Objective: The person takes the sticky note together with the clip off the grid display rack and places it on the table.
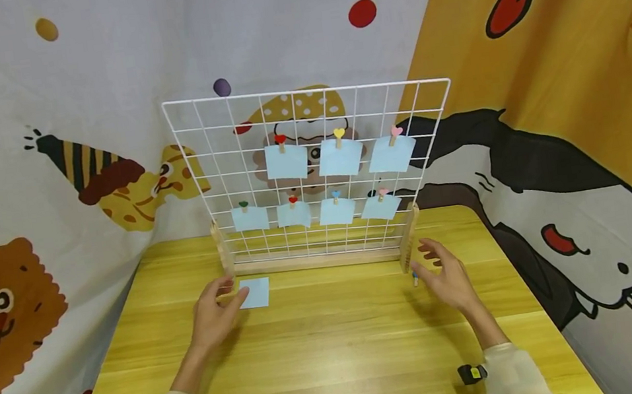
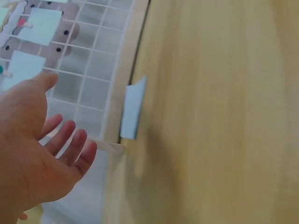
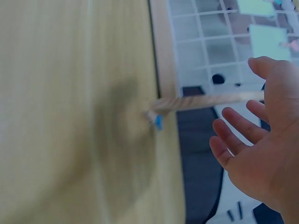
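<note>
OP: Grip status, L hand and R hand?

TECH: Both released; fingers loosely bent, nothing held. L: thumb at left margin of loose sheet, contact not confirmable. R: just beside loose peg, contact likewise unconfirmed.

OP: Loc. of sheet and peg?

TECH: Sheet: on tabletop, toward far L corner, just in front of L end of rack. Peg: on tabletop, toward far R corner, next to R foot of rack.

OP: Handling notes?

TECH: Sheet: prob. v. light, thin, limp, easily creased; likely awkward to lift from flat. Pinch at near edge or corner, not mid-panel. Peg: prob. light, stiff, sprung; small, hence apt to slip. Pinch at blue-topped end, judging by orientation of hung pegs.

OP: Qty?

TECH: Lt. blue sheets: 8 total, i.e. 1 loose plus 7 clipped sheets (upper row 3, lower row 4). Pegs: 8 total, 1 loose, 7 hung. Tops, L to R: upper red, yellow, pink; lower green, red, blue, pink. Rack: 1.
</note>
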Available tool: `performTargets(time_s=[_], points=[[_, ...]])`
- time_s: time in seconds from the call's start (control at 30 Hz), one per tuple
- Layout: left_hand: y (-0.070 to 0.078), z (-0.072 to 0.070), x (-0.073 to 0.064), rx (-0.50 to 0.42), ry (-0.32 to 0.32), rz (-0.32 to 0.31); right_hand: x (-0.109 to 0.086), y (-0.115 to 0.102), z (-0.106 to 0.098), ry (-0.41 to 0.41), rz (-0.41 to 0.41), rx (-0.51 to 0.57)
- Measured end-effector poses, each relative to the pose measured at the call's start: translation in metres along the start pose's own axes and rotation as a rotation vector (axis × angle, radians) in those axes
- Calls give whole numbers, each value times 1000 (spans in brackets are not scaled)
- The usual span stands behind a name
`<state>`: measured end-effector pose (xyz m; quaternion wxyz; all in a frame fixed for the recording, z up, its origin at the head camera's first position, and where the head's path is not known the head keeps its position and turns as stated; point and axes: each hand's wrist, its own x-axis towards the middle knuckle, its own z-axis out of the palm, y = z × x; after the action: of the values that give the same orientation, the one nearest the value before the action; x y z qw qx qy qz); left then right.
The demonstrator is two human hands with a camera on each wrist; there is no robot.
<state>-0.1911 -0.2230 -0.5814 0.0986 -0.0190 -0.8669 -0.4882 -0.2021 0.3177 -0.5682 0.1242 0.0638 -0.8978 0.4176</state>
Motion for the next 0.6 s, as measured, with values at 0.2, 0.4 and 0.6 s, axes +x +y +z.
performTargets(time_s=[0.2,0.4,0.6], points=[[21,0,13,0,-7,100,7,-34,-5,25,-106,-2],[47,0,28,-33,11,237,14,-69,-9,36,-231,-28],[77,0,45,-67,4,296,24,-105,-7,15,-288,-22]])
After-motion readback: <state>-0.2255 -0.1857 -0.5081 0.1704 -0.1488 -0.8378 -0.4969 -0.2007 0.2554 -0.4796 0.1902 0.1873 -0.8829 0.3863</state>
